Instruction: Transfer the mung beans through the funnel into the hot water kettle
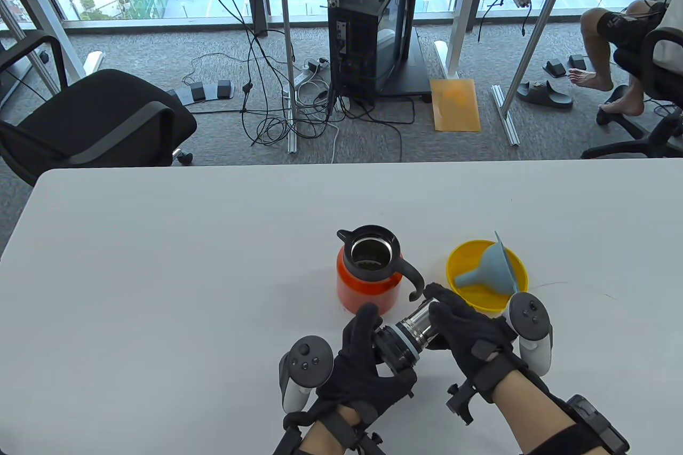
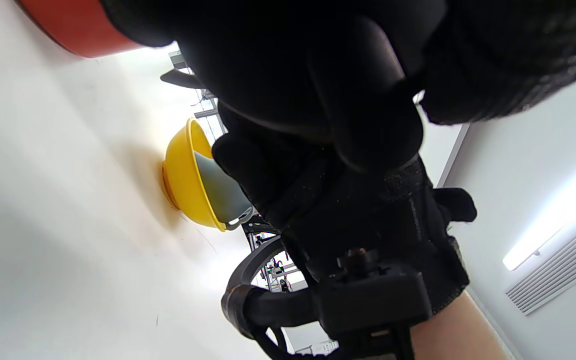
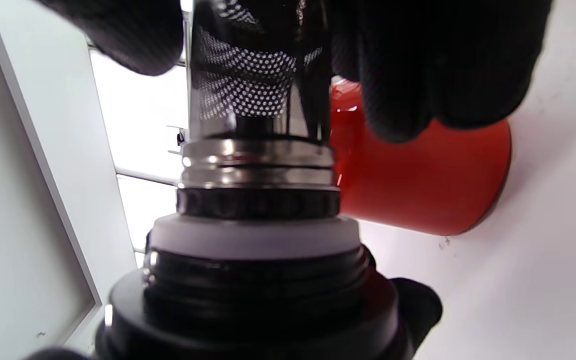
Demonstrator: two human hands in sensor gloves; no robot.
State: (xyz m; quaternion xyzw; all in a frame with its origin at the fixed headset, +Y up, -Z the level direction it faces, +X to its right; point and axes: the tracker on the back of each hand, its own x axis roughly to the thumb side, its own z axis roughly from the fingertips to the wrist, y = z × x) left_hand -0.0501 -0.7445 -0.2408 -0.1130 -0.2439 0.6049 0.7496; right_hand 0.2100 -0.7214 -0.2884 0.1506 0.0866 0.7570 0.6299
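Our left hand (image 1: 368,369) grips the black cap end of the lid (image 1: 408,337), and our right hand (image 1: 461,327) closes over its steel strainer end (perforated, the right wrist view shows). The kettle (image 1: 368,276) stands open just beyond, beans seemingly inside; the funnel (image 1: 488,268) lies in the yellow bowl (image 1: 464,289). We judge the lid goes back next: keep it level, align the threads squarely.

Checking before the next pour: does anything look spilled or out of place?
No spill shows. The funnel lies tipped in the yellow bowl, not on the open kettle, whose lid both hands hold.
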